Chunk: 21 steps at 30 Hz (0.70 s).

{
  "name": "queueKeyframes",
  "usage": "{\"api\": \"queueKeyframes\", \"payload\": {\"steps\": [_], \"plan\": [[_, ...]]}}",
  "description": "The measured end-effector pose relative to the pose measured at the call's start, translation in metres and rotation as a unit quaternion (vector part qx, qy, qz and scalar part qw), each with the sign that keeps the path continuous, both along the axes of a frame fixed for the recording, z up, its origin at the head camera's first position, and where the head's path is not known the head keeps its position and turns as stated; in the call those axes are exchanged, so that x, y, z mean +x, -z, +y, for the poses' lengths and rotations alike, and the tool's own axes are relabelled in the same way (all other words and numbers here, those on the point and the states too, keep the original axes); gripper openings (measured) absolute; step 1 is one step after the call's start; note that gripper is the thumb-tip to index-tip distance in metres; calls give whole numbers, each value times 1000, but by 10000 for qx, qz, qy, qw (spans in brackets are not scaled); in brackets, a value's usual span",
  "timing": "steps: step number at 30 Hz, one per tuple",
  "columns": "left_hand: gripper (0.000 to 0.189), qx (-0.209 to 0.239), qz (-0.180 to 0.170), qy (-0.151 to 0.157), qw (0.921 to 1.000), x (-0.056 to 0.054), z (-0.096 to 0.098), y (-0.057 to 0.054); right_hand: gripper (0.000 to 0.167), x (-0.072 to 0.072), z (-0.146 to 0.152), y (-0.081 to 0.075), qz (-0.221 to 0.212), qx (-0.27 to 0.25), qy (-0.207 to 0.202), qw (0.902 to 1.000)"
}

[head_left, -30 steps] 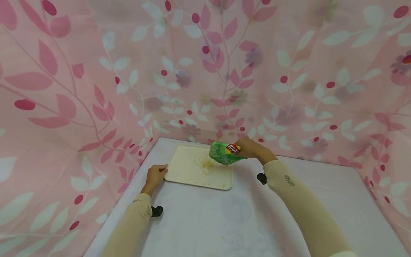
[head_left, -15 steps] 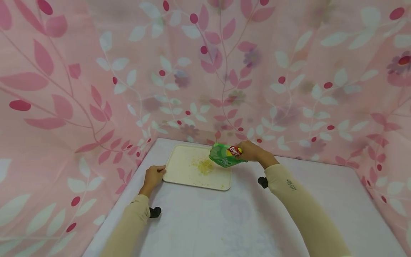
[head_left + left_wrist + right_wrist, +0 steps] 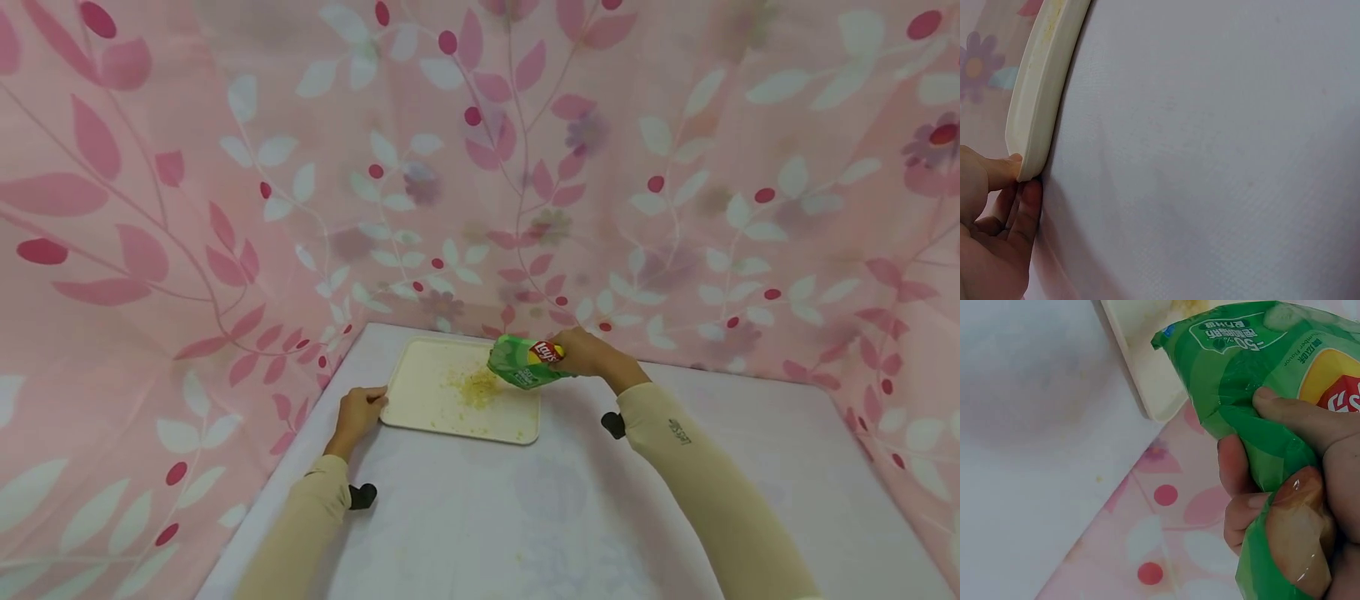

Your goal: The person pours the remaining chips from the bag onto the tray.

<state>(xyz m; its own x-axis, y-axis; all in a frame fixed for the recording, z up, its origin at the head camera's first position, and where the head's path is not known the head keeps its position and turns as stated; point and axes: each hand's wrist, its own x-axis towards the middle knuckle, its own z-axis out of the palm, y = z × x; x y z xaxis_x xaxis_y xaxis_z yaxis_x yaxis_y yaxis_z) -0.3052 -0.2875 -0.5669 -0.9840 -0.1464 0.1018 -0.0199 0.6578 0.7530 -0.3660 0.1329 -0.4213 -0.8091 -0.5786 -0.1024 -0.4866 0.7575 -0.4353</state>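
Head view: shallow cream rectangular tray (image 3: 418, 396) lies on white cloth-covered table (image 3: 465, 517), near the surface's far left corner. Pale yellow crumbs (image 3: 474, 390) are heaped right of the tray's middle, with scattered bits toward its near edge. Left hand (image 3: 360, 412) pinches the tray's left edge close to its near left corner. Right hand (image 3: 587, 354) grips glossy green plastic chip bag (image 3: 517, 365), marked Lay's, tilted above the tray's right end and hiding its far right corner. Pink leaf-patterned curtain (image 3: 420, 208) stands behind the table's far edge.

Left wrist view: thumb on top of the tray's rim, fingers under it, pinching at a corner.

Right wrist view: thumb presses the bag's printed front; fingers curl around its crumpled lower part. One bag corner overlaps the tray; some crumbs show beyond.
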Motion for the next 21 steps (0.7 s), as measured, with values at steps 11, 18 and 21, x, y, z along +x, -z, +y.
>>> {"api": "queueKeyframes", "payload": {"steps": [11,18,21], "plan": [[29,-52,19,-79,10000,-1,2,0,28,2,-2,1,37,-380,96,9992],[29,-80,-41,-80,9999,-2,0,4,28,3,-2,-7,382,-663,-103,9970],[30,-84,-104,-64,9999,-3,-1,1,26,5,-5,-17,577,-1022,-208,9929]]}}
